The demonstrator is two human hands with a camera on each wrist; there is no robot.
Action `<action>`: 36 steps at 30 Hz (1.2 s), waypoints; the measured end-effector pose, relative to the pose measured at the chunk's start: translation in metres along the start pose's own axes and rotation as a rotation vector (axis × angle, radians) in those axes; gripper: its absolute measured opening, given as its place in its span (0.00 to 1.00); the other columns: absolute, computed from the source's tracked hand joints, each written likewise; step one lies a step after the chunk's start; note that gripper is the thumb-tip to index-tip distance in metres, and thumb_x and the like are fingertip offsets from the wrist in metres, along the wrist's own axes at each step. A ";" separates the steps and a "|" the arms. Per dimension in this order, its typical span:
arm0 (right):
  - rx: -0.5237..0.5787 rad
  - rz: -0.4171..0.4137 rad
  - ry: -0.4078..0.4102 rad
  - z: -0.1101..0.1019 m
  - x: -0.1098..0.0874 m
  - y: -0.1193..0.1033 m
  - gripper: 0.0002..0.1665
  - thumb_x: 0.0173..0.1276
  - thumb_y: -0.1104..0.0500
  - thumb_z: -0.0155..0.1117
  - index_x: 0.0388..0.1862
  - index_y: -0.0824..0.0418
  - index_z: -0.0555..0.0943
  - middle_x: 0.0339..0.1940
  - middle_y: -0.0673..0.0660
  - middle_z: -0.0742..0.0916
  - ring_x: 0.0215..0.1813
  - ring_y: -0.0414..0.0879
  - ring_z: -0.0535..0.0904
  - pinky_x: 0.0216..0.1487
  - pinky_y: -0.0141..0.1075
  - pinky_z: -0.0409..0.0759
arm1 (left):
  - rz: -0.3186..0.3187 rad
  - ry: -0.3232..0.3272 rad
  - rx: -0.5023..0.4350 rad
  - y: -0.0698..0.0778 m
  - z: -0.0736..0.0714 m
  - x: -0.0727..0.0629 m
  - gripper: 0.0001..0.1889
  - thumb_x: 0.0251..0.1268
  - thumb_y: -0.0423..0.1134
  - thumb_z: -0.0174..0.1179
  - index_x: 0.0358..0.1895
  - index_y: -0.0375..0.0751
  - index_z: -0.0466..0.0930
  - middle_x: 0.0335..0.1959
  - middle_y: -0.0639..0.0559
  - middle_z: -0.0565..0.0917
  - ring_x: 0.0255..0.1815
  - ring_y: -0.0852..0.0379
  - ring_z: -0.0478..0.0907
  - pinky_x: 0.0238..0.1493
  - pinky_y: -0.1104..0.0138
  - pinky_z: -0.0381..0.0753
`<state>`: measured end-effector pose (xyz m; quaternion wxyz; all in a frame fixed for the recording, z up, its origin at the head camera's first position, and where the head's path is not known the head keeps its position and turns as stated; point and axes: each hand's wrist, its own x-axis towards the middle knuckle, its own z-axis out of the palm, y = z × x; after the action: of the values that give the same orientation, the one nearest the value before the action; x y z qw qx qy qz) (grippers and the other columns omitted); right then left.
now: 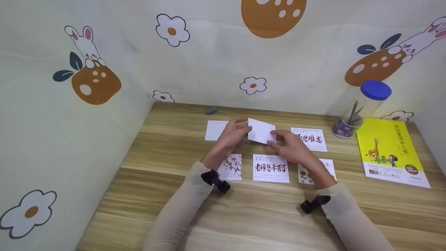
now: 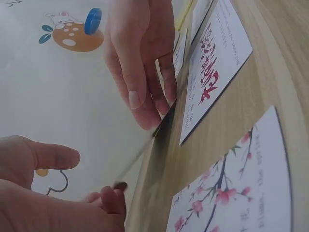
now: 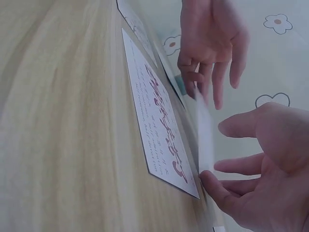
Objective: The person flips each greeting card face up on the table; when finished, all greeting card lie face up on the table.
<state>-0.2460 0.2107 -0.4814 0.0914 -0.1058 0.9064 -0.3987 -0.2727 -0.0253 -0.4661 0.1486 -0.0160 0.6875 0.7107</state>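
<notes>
A white card [image 1: 261,131] is raised off the table, tilted, with its blank side toward the head view. At its left edge, the left hand [image 1: 231,136] holds it by the fingers. The right hand [image 1: 289,146] grips its lower right edge with its fingertips. Both wrist views show the card nearly edge-on between the hands. Below lie a blossom-branch card [image 1: 235,168], a red-lettered card [image 1: 271,170] and a sunflower card [image 1: 304,177], partly under the right forearm. Another red-lettered card [image 1: 315,139] is at right, and a blank-side-up card [image 1: 213,130] is partly behind the left hand.
A clear jar with a blue lid [image 1: 375,90] holds pencil-like sticks at the back right. Beside it lies a yellow book [image 1: 390,150]. A small grey object [image 1: 211,110] rests near the back edge. Patterned cloth walls [image 1: 209,69] border the table [image 1: 150,195].
</notes>
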 end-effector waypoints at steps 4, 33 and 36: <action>0.081 -0.009 0.039 0.001 0.001 -0.003 0.35 0.82 0.42 0.64 0.78 0.59 0.76 0.72 0.65 0.84 0.72 0.63 0.82 0.76 0.59 0.78 | 0.029 -0.078 -0.083 -0.004 0.007 0.000 0.26 0.87 0.45 0.54 0.79 0.39 0.69 0.66 0.42 0.87 0.67 0.41 0.85 0.67 0.50 0.84; -0.120 0.035 0.175 -0.003 -0.001 0.002 0.49 0.72 0.58 0.76 0.84 0.69 0.63 0.60 0.69 0.83 0.56 0.60 0.82 0.57 0.53 0.83 | 0.236 -0.082 0.486 -0.013 0.009 -0.004 0.46 0.66 0.23 0.70 0.85 0.42 0.60 0.77 0.36 0.77 0.70 0.43 0.84 0.66 0.62 0.87; -0.195 0.055 0.176 -0.002 -0.001 0.004 0.44 0.73 0.56 0.75 0.80 0.72 0.69 0.59 0.71 0.83 0.57 0.62 0.82 0.61 0.55 0.83 | 0.220 -0.155 0.514 -0.014 0.010 -0.006 0.46 0.67 0.24 0.69 0.86 0.39 0.57 0.80 0.34 0.72 0.76 0.41 0.78 0.73 0.60 0.83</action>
<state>-0.2456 0.2150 -0.4830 0.0117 -0.0539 0.9479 -0.3138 -0.2617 -0.0161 -0.4778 0.1217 0.1511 0.8294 0.5240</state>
